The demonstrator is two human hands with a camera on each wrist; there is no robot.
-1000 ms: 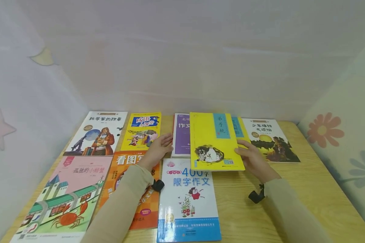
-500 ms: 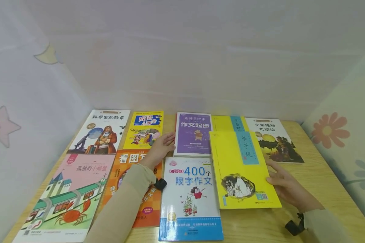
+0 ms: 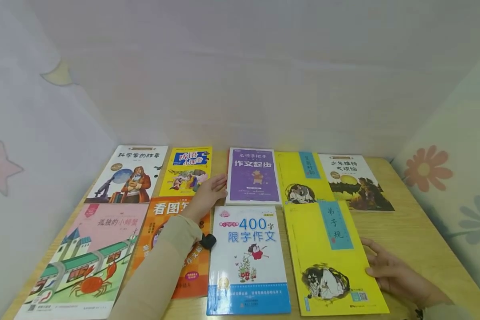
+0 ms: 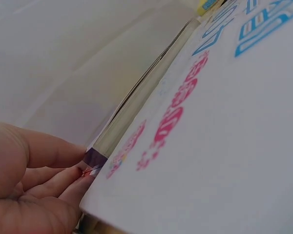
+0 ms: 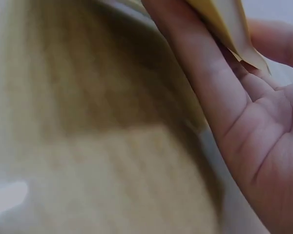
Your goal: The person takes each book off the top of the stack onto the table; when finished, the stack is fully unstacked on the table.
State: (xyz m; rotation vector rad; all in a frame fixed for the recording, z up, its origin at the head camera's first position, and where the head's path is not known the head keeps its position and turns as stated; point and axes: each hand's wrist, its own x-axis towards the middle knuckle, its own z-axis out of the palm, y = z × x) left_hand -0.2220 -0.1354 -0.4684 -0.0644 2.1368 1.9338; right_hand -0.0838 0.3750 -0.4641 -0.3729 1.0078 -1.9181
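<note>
My right hand (image 3: 392, 271) grips the right edge of a yellow book (image 3: 322, 235) with a blue title strip. In the right wrist view, the thumb is on one side of the yellow book's edge (image 5: 234, 29) and the fingers on the other. That book lies at front right, right of a white-and-blue book (image 3: 250, 266). With its fingers extended, my left hand (image 3: 210, 191) touches the left edge of a purple book (image 3: 253, 171). The left wrist view has the left fingertips at the purple book's spine corner (image 4: 94, 158), beyond the white book cover (image 4: 224, 122).
Behind the held book lies a similar yellow book (image 3: 304, 173), with a white-covered book (image 3: 354, 178) at its right. Leftward are a scientist book (image 3: 128, 178), a small yellow book (image 3: 188, 173), a pink crab book (image 3: 84, 258) and an orange book (image 3: 192, 280). A wooden table (image 3: 436, 249) bears them.
My right hand has brought the yellow book toward me and to the right, off the purple book and the similar yellow one, which now show. The left hand stays at the purple book.
</note>
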